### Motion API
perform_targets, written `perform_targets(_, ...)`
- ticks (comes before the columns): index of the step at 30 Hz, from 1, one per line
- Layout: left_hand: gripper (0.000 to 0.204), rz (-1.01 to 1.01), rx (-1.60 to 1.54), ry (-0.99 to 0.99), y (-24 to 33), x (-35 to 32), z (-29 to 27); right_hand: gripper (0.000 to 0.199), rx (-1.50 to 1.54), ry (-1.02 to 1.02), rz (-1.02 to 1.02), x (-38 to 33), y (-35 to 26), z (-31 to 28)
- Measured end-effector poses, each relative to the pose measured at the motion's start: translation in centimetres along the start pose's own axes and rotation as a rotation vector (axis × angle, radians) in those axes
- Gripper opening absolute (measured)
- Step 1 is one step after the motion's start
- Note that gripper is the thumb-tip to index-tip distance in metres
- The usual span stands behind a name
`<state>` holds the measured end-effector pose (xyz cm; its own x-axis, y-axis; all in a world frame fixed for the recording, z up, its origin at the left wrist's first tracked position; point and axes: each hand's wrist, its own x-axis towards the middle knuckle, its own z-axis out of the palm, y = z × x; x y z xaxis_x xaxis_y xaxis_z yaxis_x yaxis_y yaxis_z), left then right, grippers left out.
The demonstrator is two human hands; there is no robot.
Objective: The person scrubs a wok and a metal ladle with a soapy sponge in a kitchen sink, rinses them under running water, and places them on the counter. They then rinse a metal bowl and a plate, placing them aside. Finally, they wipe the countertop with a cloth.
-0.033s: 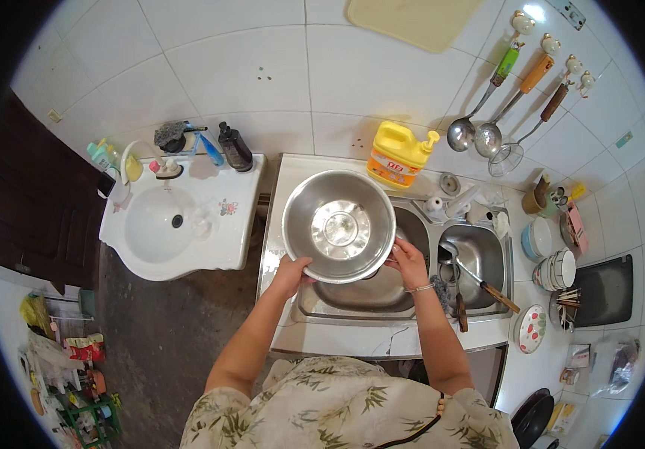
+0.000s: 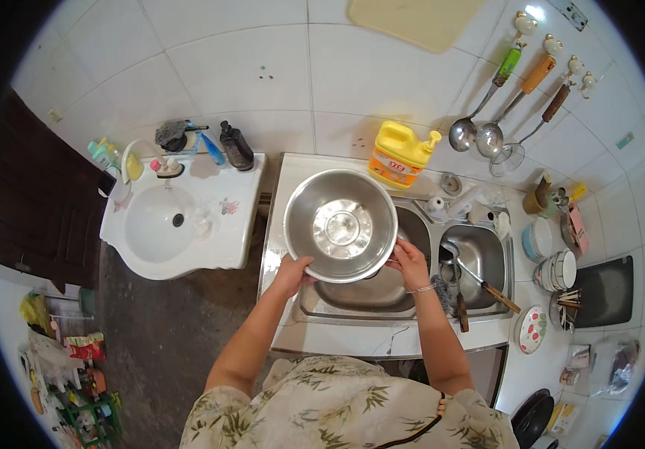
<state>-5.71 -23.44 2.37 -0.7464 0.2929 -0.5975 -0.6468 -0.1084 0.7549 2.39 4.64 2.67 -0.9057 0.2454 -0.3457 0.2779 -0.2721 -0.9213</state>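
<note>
A round stainless steel basin (image 2: 309, 232), with nothing in it, is between my hands over the left part of the counter and the left sink bowl. My left hand (image 2: 292, 275) grips its rim at the lower left, thumb on top. On the lower right of the rim, my right hand (image 2: 409, 263) is closed the same way, a bracelet on its wrist. The fingers under the basin are hidden. Behind the basin stands a yellow detergent jug (image 2: 401, 155) with a pump top.
The double sink's right bowl (image 2: 479, 251) holds ladles with wooden handles and a grey scrubber. Stacked bowls (image 2: 558, 269) and a strawberry-patterned dish (image 2: 530, 329) stand at the right. A white washbasin (image 2: 161, 224) is at the left; ladles and a strainer (image 2: 507, 159) hang on the wall.
</note>
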Motion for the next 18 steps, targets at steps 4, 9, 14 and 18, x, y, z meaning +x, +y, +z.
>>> perform_targets(4,0.030,-0.071,0.014,0.061,-1.3,1.8,-0.8,0.032,-0.325,0.128,-0.085,0.1,4.1,-2.1)
perform_targets(9,0.029,-0.033,-0.234,0.071,1.5,5.0,-2.0,0.031,-0.183,0.104,0.092,-1.4,5.2,-3.1)
perform_targets(14,0.024,0.026,-0.425,0.118,3.8,10.7,-2.3,0.031,-0.209,0.075,0.086,-2.8,4.7,-4.4)
perform_targets(18,0.025,0.034,-0.388,0.055,2.7,13.7,-3.6,0.034,-0.072,0.100,0.169,-6.0,1.3,-5.2)
